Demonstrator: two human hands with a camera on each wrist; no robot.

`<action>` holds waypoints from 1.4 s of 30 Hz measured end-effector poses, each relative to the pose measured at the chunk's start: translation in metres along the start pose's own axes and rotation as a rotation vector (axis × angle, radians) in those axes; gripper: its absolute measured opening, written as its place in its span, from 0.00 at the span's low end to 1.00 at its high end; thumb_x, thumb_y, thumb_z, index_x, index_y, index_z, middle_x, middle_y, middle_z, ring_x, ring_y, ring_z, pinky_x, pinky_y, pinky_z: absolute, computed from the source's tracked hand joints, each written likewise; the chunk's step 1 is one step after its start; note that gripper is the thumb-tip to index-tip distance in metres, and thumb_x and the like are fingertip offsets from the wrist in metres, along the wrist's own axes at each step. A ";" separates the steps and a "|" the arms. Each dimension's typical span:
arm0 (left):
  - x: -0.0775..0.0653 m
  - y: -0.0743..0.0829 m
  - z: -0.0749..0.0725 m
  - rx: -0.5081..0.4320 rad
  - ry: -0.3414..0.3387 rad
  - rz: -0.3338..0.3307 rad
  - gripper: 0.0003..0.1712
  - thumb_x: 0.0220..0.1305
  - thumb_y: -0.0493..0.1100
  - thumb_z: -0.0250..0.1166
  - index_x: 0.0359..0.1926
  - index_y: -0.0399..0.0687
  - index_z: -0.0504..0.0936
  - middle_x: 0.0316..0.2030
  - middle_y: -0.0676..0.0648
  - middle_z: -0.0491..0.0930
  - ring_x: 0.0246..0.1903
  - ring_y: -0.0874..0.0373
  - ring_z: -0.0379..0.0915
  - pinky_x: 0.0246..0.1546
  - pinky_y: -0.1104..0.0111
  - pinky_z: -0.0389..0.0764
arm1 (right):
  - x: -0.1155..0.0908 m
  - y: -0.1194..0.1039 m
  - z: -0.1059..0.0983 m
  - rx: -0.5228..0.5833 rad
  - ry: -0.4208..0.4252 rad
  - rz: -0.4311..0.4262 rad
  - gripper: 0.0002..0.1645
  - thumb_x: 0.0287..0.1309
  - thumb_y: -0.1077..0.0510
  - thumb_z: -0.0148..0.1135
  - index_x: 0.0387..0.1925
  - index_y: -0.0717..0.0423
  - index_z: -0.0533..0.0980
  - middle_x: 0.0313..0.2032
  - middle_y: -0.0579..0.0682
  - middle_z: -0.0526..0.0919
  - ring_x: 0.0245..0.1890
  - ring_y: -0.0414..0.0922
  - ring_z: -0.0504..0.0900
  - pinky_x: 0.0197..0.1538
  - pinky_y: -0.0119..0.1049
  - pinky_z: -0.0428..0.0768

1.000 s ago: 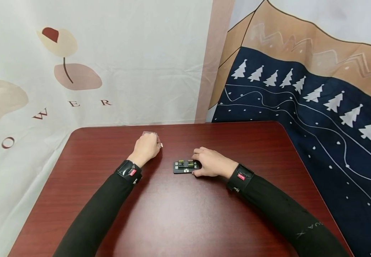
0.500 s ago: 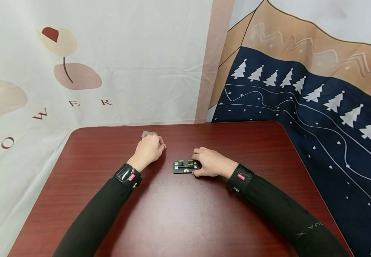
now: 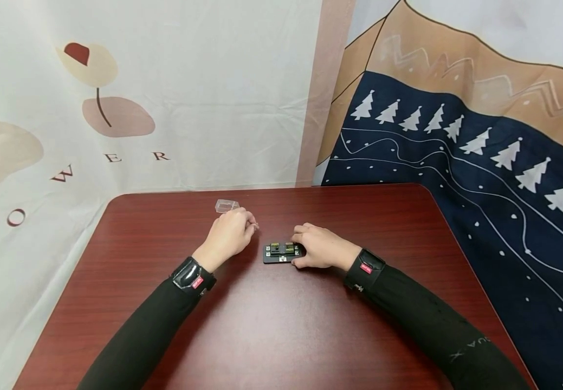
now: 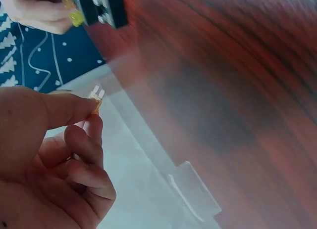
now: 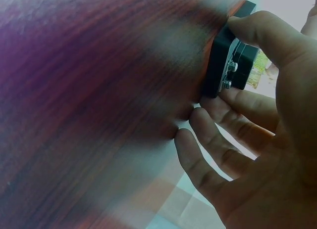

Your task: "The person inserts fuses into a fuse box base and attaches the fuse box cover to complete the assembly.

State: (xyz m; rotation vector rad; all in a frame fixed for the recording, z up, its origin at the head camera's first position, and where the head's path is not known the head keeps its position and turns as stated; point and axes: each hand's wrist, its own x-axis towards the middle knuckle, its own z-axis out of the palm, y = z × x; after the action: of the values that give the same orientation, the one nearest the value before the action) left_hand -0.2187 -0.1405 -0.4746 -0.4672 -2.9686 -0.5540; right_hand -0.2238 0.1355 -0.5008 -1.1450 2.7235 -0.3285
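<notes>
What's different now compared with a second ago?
The left hand, pinching a small orange two-pronged piece, has moved rightward and slightly back, uncovering more of the clear plastic box. The right hand stayed put, gripping the black rectangular base with yellow-green parts.

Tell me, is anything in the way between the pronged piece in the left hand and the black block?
Nothing visible is. The left hand pinches the pronged piece, and only tabletop shows between it and the black block. The right hand grips the block's opposite end; the clear case lies beyond the left hand.
</notes>
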 end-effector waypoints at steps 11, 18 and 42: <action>-0.015 0.021 -0.007 -0.041 0.006 0.088 0.06 0.75 0.41 0.69 0.42 0.51 0.92 0.36 0.53 0.84 0.33 0.58 0.79 0.35 0.60 0.83 | 0.000 -0.002 -0.001 0.012 -0.001 0.000 0.32 0.62 0.41 0.79 0.60 0.57 0.86 0.45 0.46 0.82 0.46 0.42 0.76 0.47 0.39 0.82; -0.022 0.031 -0.007 -0.024 -0.004 0.135 0.05 0.75 0.42 0.69 0.42 0.52 0.92 0.36 0.55 0.83 0.33 0.61 0.81 0.35 0.60 0.84 | 0.000 -0.001 -0.001 0.004 0.003 -0.001 0.32 0.61 0.40 0.79 0.59 0.56 0.86 0.44 0.44 0.81 0.46 0.42 0.77 0.47 0.38 0.82; -0.028 0.042 0.016 0.067 -0.030 0.255 0.03 0.71 0.43 0.72 0.40 0.54 0.92 0.38 0.55 0.85 0.35 0.57 0.87 0.35 0.57 0.87 | 0.000 -0.001 0.000 -0.015 0.014 -0.017 0.32 0.60 0.40 0.79 0.59 0.54 0.87 0.45 0.44 0.82 0.46 0.42 0.78 0.47 0.40 0.83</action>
State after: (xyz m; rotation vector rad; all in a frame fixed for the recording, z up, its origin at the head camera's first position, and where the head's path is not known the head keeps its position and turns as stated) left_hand -0.1793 -0.1058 -0.4790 -0.8381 -2.8801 -0.4223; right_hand -0.2238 0.1349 -0.5005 -1.1740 2.7342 -0.3196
